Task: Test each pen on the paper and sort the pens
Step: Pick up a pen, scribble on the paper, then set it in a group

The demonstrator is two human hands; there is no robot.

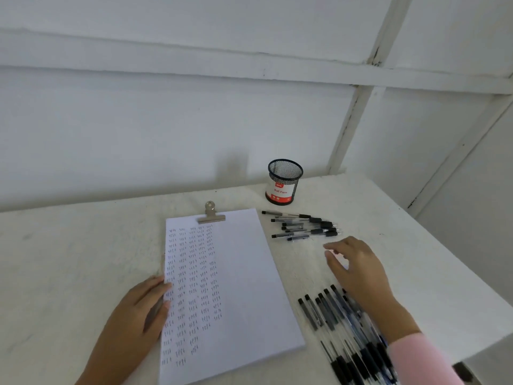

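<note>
A: Work surface: white table (83, 245) against a white panelled wall. The paper (241, 273) lies at frame centre under a metal clip (211, 215), with its left columns filled by test marks.

B: Pen locations?

A: Two groups. A small pile of pens (304, 225) sits right of centre, below the mesh pen cup (283, 181). A larger row of pens (341, 329) occupies the lower right.

B: Hand states?

A: The left hand (138, 309) rests flat on the paper's left edge, holding nothing. The right hand (358, 266) hovers between the groups, fingers loosely spread and empty (no pen gripped).

B: Failure modes?

A: Probable: the sleeve (422, 357) crossing the lower row could roll pens together, mixing tested with untested. Lifting the left hand could let the sheet shift.
</note>
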